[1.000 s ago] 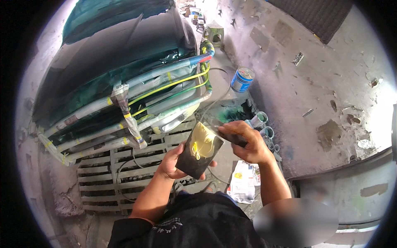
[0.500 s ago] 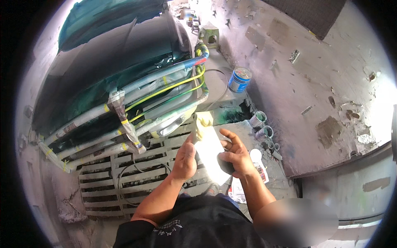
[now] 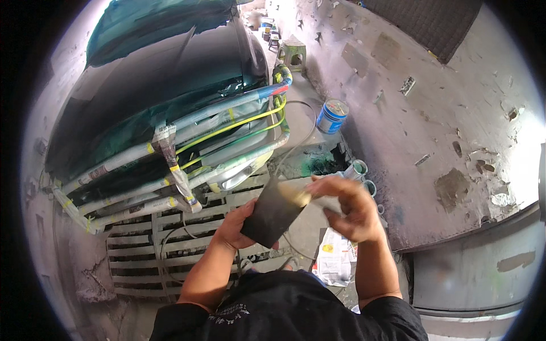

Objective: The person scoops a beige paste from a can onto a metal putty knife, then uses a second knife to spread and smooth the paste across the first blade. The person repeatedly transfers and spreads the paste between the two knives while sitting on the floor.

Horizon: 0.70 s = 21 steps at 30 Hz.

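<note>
In front of my body, my left hand (image 3: 236, 225) grips the near left edge of a dark, flat rectangular board (image 3: 272, 219), which is tilted. A pale yellow, paste-like lump (image 3: 296, 194) sits at the board's far right corner. My right hand (image 3: 351, 207) is at that corner, its forefinger side close to the lump. Motion blurs its fingers, and I cannot make out whether they touch the paste or hold anything.
A car front (image 3: 153, 85) with wrapped, taped bars (image 3: 222, 111) stands at the left. Slatted floor grating (image 3: 136, 256) lies below it. Along the peeling wall (image 3: 421, 165) are a blue tin (image 3: 333, 116), smaller cans (image 3: 357, 169) and a stool (image 3: 293, 54). Newspaper (image 3: 334, 258) lies near my feet.
The board has turned from a bright, glaring face to a dark one, and its far end has swung right. My right hand has left the board's near right edge for the paste end.
</note>
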Tool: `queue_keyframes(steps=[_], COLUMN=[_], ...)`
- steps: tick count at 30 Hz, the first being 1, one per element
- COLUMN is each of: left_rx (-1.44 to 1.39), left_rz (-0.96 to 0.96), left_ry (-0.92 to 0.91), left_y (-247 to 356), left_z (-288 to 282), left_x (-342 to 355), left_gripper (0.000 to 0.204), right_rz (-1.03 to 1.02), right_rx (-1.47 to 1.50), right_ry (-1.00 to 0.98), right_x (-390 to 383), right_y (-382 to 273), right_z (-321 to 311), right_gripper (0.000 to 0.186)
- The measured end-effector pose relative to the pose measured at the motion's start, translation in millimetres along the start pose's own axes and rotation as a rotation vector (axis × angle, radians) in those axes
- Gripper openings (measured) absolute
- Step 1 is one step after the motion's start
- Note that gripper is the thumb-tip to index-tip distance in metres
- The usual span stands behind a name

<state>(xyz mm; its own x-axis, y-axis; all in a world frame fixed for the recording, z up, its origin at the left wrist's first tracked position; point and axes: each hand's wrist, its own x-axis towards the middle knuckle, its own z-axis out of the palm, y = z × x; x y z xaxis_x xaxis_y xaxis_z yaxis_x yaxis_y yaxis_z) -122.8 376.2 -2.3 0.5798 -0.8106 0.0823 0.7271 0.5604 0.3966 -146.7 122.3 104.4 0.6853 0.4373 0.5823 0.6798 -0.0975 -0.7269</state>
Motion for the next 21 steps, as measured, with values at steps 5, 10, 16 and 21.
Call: queue_keyframes(steps=[5,10,16,21], left_rx=[-0.131,-0.11,0.097,0.428], left_rz=[-0.012,0.049,0.305,0.58], left_ry=[-0.091,-0.109,0.134,0.225], left_y=[-11,-21,-22,-31], left_z=[-5,-5,14,-1], left_x=[-1,4,21,39], left_gripper=[0.062,0.059,0.057,0.053], right_rz=[0.044,0.231,0.467,0.385], right_rx=[-0.002,-0.177,-0.223,-0.487], right_ry=[-0.162,-0.171,0.302,0.025], right_x=[4,3,5,-5], right_y=[5,8,9,15], right_z=[5,-3,4,58], right_gripper=[0.066,0.062,0.059,0.052])
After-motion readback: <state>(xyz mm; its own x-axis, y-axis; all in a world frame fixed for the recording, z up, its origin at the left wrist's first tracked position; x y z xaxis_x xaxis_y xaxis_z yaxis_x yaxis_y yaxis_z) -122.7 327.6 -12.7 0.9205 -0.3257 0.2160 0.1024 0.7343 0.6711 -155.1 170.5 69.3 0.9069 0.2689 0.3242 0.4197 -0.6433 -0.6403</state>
